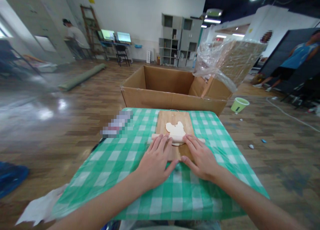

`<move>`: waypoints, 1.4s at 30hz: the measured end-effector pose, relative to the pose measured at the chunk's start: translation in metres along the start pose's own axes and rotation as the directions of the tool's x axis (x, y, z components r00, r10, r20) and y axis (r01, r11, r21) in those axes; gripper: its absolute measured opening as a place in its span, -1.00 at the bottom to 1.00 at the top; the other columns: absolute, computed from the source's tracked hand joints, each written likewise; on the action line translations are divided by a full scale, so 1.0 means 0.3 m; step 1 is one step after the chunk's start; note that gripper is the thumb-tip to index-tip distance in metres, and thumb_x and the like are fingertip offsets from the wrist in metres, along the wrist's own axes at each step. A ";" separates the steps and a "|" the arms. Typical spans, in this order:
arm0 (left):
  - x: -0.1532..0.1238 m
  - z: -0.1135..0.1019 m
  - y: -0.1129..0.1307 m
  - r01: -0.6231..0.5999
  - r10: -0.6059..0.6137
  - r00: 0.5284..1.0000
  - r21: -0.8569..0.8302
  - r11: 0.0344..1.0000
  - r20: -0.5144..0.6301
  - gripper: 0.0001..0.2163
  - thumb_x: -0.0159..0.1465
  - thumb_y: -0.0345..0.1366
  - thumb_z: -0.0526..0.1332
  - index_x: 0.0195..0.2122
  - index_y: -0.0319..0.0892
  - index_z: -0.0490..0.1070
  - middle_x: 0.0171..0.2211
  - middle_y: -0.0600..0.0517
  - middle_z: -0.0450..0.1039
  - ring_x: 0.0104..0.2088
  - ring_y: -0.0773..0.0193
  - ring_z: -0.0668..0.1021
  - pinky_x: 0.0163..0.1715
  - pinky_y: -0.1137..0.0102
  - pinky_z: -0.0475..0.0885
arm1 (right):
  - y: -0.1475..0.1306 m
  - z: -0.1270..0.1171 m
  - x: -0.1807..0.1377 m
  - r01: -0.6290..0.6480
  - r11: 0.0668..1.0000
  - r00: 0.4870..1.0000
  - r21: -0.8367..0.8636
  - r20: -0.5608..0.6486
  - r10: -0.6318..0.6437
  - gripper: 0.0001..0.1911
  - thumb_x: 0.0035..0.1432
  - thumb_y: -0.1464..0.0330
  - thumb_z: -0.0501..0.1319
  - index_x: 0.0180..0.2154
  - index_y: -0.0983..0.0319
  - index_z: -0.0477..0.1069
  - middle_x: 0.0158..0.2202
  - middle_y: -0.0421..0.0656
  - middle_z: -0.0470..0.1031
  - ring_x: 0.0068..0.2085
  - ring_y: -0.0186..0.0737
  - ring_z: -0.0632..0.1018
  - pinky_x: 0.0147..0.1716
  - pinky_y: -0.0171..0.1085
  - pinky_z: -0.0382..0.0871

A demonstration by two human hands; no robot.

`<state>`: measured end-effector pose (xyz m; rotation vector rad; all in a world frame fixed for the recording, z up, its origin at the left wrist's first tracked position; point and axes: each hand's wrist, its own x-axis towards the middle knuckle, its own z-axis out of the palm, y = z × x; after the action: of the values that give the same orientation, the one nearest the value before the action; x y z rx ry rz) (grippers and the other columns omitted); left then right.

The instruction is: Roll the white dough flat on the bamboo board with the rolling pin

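Note:
A flat piece of pale dough (175, 129) lies on a wooden cutting board (162, 121) on the table with the green checked cloth (120, 156). A light rolling pin (178, 139) lies across the near edge of the dough. My left hand (155, 161) rests flat on the pin's left part, fingers stretched out. My right hand (201, 158) lies flat on its right part, fingers stretched forward too. The thumbs of both hands nearly meet over the board's near edge.
An open cardboard box (172, 88) stands just beyond the table, with clear plastic wrap (225, 61) at its right. A green bucket (239, 104) sits on the wooden floor at right. White paper (40, 208) hangs off the table's near left corner. People stand far left and far right.

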<state>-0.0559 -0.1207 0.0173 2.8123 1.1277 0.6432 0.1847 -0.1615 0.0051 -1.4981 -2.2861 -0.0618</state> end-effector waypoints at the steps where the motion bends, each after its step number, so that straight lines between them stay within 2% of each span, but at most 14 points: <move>1: -0.005 -0.021 0.004 -0.009 0.009 1.000 -0.042 0.999 -0.003 -0.40 0.44 -0.03 0.17 0.40 -0.27 0.25 0.38 -0.30 0.31 0.42 -0.20 0.32 0.37 -0.13 0.30 | 0.002 -0.002 -0.004 -0.005 1.000 1.000 0.025 -0.011 0.005 -0.27 0.45 0.02 0.08 0.44 0.30 0.18 0.39 0.19 0.34 0.40 0.20 0.36 0.34 0.21 0.32; 4: -0.025 -0.079 0.011 -0.049 0.045 0.999 -0.195 0.980 -0.027 -0.57 0.44 -0.20 0.18 0.31 -0.12 0.35 0.29 -0.18 0.42 0.34 -0.04 0.43 0.32 -0.02 0.41 | 0.021 0.008 -0.002 -0.042 0.997 0.998 0.071 -0.050 0.046 -0.45 0.44 0.17 0.11 0.36 0.18 0.30 0.27 0.11 0.47 0.25 0.17 0.51 0.21 0.19 0.47; 8: -0.042 -0.113 0.005 -0.132 0.144 0.989 -0.311 0.941 0.015 -0.76 0.46 -0.30 0.12 0.07 -0.09 0.51 0.03 -0.07 0.59 0.05 0.12 0.61 0.09 0.18 0.57 | 0.070 0.034 0.030 -0.053 0.999 0.998 0.003 -0.046 0.053 -0.63 0.44 0.32 0.09 0.20 0.13 0.44 0.07 0.05 0.57 0.07 0.13 0.58 0.05 0.12 0.55; 12: -0.003 -0.088 -0.013 -0.178 0.218 0.967 -0.261 0.949 0.132 -0.78 0.49 -0.30 0.08 -0.04 -0.12 0.54 -0.13 -0.05 0.59 -0.12 0.15 0.63 -0.13 0.26 0.59 | 0.139 0.035 0.074 -0.066 0.997 0.998 -0.034 0.011 0.066 -0.75 0.49 0.27 0.04 -0.04 0.15 0.47 -0.09 0.01 0.56 -0.09 0.08 0.59 -0.09 0.03 0.54; 15: 0.072 -0.039 -0.017 -0.174 0.199 0.970 -0.167 0.970 0.142 -0.81 0.49 -0.30 0.12 -0.01 -0.16 0.51 -0.07 -0.09 0.57 -0.05 0.10 0.63 -0.03 0.21 0.58 | 0.206 0.015 0.129 -0.188 0.977 0.979 0.098 -0.062 0.195 -0.74 0.48 0.19 0.03 -0.06 0.14 0.42 -0.13 0.00 0.56 -0.16 0.05 0.59 -0.20 -0.04 0.50; 19: 0.180 0.051 -0.010 -0.181 0.179 0.980 0.025 0.983 0.086 -0.56 0.41 -0.17 0.30 0.25 -0.20 0.36 0.12 -0.19 0.49 0.18 -0.08 0.53 0.16 0.05 0.51 | 0.284 0.010 0.226 -0.363 0.805 0.868 0.469 -0.144 0.475 -0.65 0.43 -0.01 0.08 -0.13 0.12 0.36 -0.38 -0.16 0.50 -0.38 -0.08 0.53 -0.42 -0.16 0.38; 22: 0.219 0.117 -0.014 -0.200 0.188 0.979 0.169 0.965 0.084 -0.66 0.47 -0.26 0.21 0.21 -0.26 0.38 0.04 -0.22 0.54 0.10 -0.04 0.59 0.07 0.08 0.55 | 0.312 0.043 0.265 -0.370 0.584 0.777 0.722 -0.103 0.621 -0.55 0.37 -0.14 0.12 -0.22 0.10 0.31 -0.54 -0.31 0.35 -0.54 -0.22 0.39 -0.57 -0.26 0.25; 25: 0.215 0.158 -0.027 -0.264 0.248 0.964 0.288 0.920 0.091 -0.70 0.49 -0.42 0.07 0.17 -0.36 0.43 0.08 -0.32 0.56 0.12 -0.07 0.61 0.04 0.09 0.57 | 0.324 0.080 0.250 -0.351 0.476 0.767 0.807 -0.043 0.640 -0.49 0.29 -0.20 0.18 -0.26 0.11 0.31 -0.58 -0.34 0.33 -0.58 -0.29 0.34 -0.62 -0.31 0.18; 28: 0.201 0.164 -0.043 -0.303 0.276 0.953 0.355 0.884 0.124 -0.65 0.49 -0.47 0.02 0.21 -0.44 0.42 0.16 -0.41 0.53 0.18 -0.13 0.60 0.10 0.07 0.55 | 0.328 0.092 0.216 -0.352 0.481 0.799 0.803 -0.010 0.602 -0.49 0.26 -0.18 0.23 -0.26 0.13 0.35 -0.59 -0.34 0.33 -0.59 -0.31 0.34 -0.64 -0.33 0.17; 32: 0.224 0.114 -0.080 -0.253 0.213 0.954 0.184 0.950 0.210 -0.65 0.48 -0.48 0.01 0.16 -0.37 0.48 0.12 -0.35 0.58 0.14 -0.09 0.64 0.05 0.13 0.58 | 0.318 0.077 0.200 -0.352 0.439 0.780 0.826 0.000 0.626 -0.51 0.24 -0.17 0.25 -0.28 0.13 0.34 -0.60 -0.34 0.34 -0.60 -0.32 0.33 -0.66 -0.35 0.15; 35: 0.274 0.044 -0.131 0.010 0.021 0.983 -0.168 0.986 0.183 -0.74 0.50 -0.33 0.08 0.01 -0.13 0.57 -0.04 -0.11 0.67 -0.07 0.04 0.71 -0.10 0.22 0.61 | 0.310 0.068 0.210 -0.345 0.288 0.734 0.893 0.066 0.676 -0.49 0.19 -0.17 0.28 -0.32 0.12 0.30 -0.60 -0.36 0.32 -0.63 -0.35 0.32 -0.70 -0.37 0.14; 38: 0.326 -0.031 -0.182 0.286 -0.286 0.954 -0.573 0.768 0.092 -0.68 0.47 -0.03 0.17 -0.19 -0.14 0.59 -0.29 -0.04 0.66 -0.23 0.06 0.69 -0.19 0.20 0.63 | 0.319 0.070 0.217 -0.310 0.143 0.673 0.940 0.111 0.731 -0.49 0.12 -0.14 0.35 -0.33 0.12 0.29 -0.57 -0.36 0.34 -0.64 -0.37 0.33 -0.73 -0.38 0.16; 40: 0.346 -0.070 -0.200 0.306 -0.367 0.921 -0.821 0.481 0.128 -0.64 0.43 0.04 0.22 -0.12 -0.16 0.58 -0.28 -0.07 0.66 -0.18 0.05 0.69 -0.17 0.17 0.65 | 0.332 0.077 0.218 -0.279 0.087 0.646 0.956 0.121 0.753 -0.50 0.07 -0.11 0.40 -0.32 0.12 0.30 -0.55 -0.35 0.37 -0.65 -0.39 0.33 -0.74 -0.38 0.17; 42: 0.349 -0.088 -0.203 0.286 -0.363 0.908 -0.944 0.165 0.212 -0.64 0.42 0.02 0.26 0.01 -0.17 0.54 -0.16 -0.12 0.67 -0.07 0.05 0.69 -0.11 0.15 0.67 | 0.345 0.083 0.217 -0.253 0.055 0.637 0.966 0.123 0.761 -0.50 0.06 -0.09 0.41 -0.32 0.13 0.31 -0.54 -0.35 0.38 -0.66 -0.39 0.33 -0.76 -0.38 0.16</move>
<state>-0.0381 -0.0087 0.0677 1.3772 0.7980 0.9356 0.2469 -0.0549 -0.0134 -1.2521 -0.7746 0.9530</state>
